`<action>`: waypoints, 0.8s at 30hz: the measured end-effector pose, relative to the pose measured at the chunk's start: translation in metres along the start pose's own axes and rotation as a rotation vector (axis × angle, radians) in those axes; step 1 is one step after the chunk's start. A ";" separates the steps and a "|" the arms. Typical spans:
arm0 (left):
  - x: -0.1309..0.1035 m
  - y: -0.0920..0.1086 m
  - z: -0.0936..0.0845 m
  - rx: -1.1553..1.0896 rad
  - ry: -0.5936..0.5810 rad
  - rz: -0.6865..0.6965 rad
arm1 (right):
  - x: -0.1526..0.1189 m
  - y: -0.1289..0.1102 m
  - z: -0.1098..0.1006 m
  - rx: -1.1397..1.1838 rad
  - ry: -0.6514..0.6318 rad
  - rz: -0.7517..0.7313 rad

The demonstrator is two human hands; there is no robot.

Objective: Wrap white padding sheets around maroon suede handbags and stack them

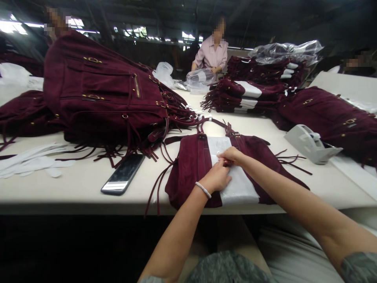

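Observation:
A maroon suede-look handbag (191,157) with fringe ties lies flat in front of me, handles pointing away. Around its middle runs a white wrapping band (240,188), partly shiny like plastic. My left hand (218,177), with a pale bracelet at the wrist, rests on the band with curled fingers. Against it, my right hand (234,155) is closed in a pinch at the band's surface. The fingertips of both hands meet there; the exact bit between them is hidden.
A grey tape dispenser (312,143) stands at right, a phone (123,175) at left beside white strips (35,159). Maroon bag piles (100,86) rise left; banded bags (250,94) are stacked behind. Across the table (76,192), a person (212,55) handles clear plastic (200,78).

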State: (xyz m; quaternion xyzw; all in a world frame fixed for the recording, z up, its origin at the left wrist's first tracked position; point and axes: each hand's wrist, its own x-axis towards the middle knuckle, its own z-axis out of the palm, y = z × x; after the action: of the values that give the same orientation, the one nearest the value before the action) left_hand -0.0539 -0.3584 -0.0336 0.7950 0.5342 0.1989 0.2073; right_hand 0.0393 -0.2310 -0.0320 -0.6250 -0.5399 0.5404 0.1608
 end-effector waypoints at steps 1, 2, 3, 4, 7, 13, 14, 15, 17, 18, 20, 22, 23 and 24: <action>0.000 0.000 0.000 0.007 0.000 0.008 | 0.001 -0.002 -0.002 -0.042 -0.012 0.005; 0.001 0.000 0.000 0.013 -0.001 0.020 | 0.001 -0.004 -0.005 -0.087 -0.018 0.010; 0.001 0.000 0.000 0.022 -0.004 0.036 | 0.002 -0.006 -0.007 -0.132 -0.021 0.012; 0.001 -0.001 0.000 0.033 -0.009 0.054 | 0.002 -0.008 -0.009 -0.174 -0.025 0.008; 0.003 -0.001 0.001 0.063 -0.023 0.096 | 0.002 -0.009 -0.015 -0.288 -0.036 -0.015; 0.005 -0.004 0.004 0.024 0.021 0.149 | -0.008 -0.008 -0.020 -0.462 -0.086 -0.064; 0.005 -0.005 0.005 0.026 0.022 0.163 | -0.011 -0.009 -0.020 -0.511 -0.089 -0.074; 0.006 -0.005 0.005 0.031 0.023 0.173 | -0.014 -0.009 -0.020 -0.589 -0.071 -0.098; 0.006 -0.006 0.005 0.046 0.034 0.181 | -0.021 -0.007 -0.021 -0.813 0.047 -0.217; 0.005 -0.006 0.005 0.053 0.045 0.181 | -0.024 -0.005 -0.021 -0.925 0.135 -0.303; 0.005 -0.006 0.006 0.069 0.065 0.177 | -0.030 0.003 -0.023 -1.045 0.289 -0.515; 0.003 -0.005 0.007 0.081 0.069 0.168 | -0.033 0.015 -0.025 -1.018 0.333 -0.769; 0.003 -0.005 0.007 0.082 0.067 0.162 | -0.033 0.022 -0.026 -0.975 0.308 -0.901; 0.002 -0.005 0.008 0.079 0.066 0.155 | -0.032 0.028 -0.028 -0.926 0.271 -1.021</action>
State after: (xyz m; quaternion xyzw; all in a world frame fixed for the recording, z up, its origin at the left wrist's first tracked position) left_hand -0.0526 -0.3556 -0.0424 0.8347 0.4848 0.2191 0.1422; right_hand 0.0825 -0.2577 -0.0278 -0.3594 -0.9157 0.0291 0.1776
